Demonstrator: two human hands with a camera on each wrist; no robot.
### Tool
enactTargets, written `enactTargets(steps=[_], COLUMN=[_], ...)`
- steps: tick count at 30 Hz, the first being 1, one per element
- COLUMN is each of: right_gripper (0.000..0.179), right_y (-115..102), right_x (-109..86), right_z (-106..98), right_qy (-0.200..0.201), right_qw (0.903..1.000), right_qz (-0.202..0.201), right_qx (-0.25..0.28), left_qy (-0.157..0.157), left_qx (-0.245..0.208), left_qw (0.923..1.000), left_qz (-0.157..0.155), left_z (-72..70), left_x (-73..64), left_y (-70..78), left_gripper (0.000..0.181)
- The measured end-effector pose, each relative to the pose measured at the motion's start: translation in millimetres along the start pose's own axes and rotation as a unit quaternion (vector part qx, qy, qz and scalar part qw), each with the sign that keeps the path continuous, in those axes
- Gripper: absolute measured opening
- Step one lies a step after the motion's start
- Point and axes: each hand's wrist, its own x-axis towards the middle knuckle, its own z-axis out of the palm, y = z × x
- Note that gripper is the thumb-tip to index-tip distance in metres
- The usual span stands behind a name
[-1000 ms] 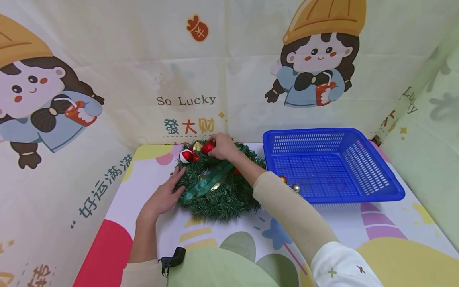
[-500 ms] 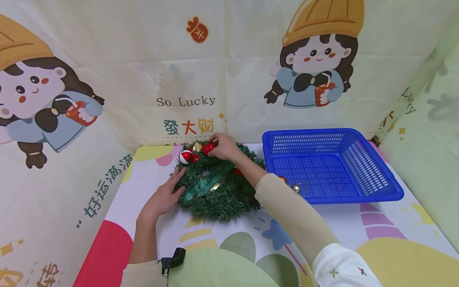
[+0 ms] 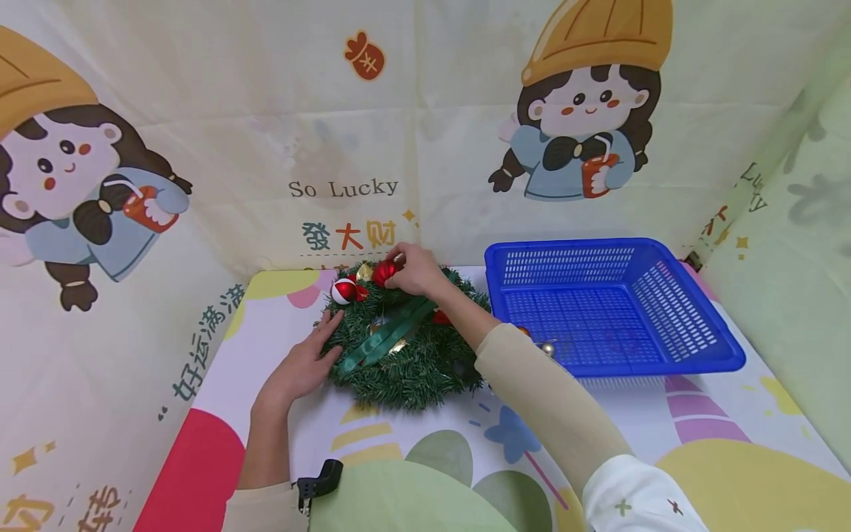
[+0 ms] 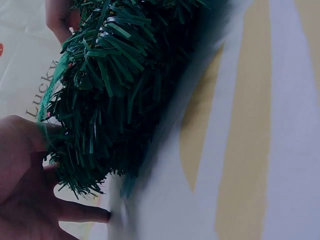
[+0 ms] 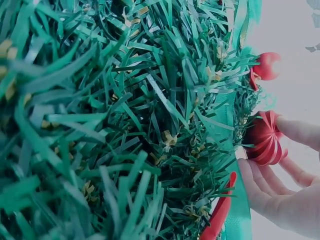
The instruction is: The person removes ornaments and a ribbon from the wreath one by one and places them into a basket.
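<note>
A green tinsel wreath (image 3: 419,369) lies on the table with a green ribbon (image 3: 392,332) across it. My right hand (image 3: 417,272) pinches a ridged red bauble (image 5: 267,138) at the wreath's far side, thumb and fingers round it in the right wrist view. Left of it on the wreath sit a gold ornament (image 3: 364,272) and a red-and-white bauble (image 3: 343,291). My left hand (image 3: 306,362) rests at the wreath's left edge, fingers spread; the left wrist view shows its fingers beside the tinsel (image 4: 100,100).
A blue plastic basket (image 3: 665,366) stands right of the wreath. Inside its near left corner lie a silver ball (image 3: 548,349) and an orange one, partly hidden by my right sleeve (image 3: 545,391). A printed cloth wall (image 3: 452,148) rises close behind the wreath.
The head view has shifted slightly. Both hands, the wreath and the red bauble keep nearly the same places, with the right hand still pinching the bauble.
</note>
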Motion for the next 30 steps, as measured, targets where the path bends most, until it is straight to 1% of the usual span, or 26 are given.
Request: enactTargets(steps=[7,12,17,21,30], right_gripper=[0.049,0.048,0.048,0.048,0.049], right_y=[-2.2,-3.7,-7.3,-12.9,-23.1], right_x=[-4.9,-10.4,-17.9,-25.3,-49.9], right_z=[-4.7,-9.6,-14.4,-18.4,-29.9], right_qy=[0.011,0.007,0.01,0.012,0.008], right_qw=[0.9999,0.9999,0.9997,0.9993,0.9973], right_qz=[-0.004,-0.005,-0.019,-0.035,-0.048], right_qx=[0.002,0.008,0.006,0.012,0.054], left_qy=[-0.002,-0.004,-0.003,-0.001,0.0], left_qx=[-0.001,0.0,0.0,0.0,0.001], left_qw=[1.0,1.0,1.0,0.9999,0.9999], left_qz=[0.0,0.002,0.006,0.01,0.012], left_z=[-0.2,0.7,0.6,0.5,0.4], left_x=[0.5,1.2,1.3,1.2,1.1], left_y=[-1.6,-2.2,-1.3,-1.3,-2.3], left_gripper=[0.065,0.065,0.065,0.065,0.065])
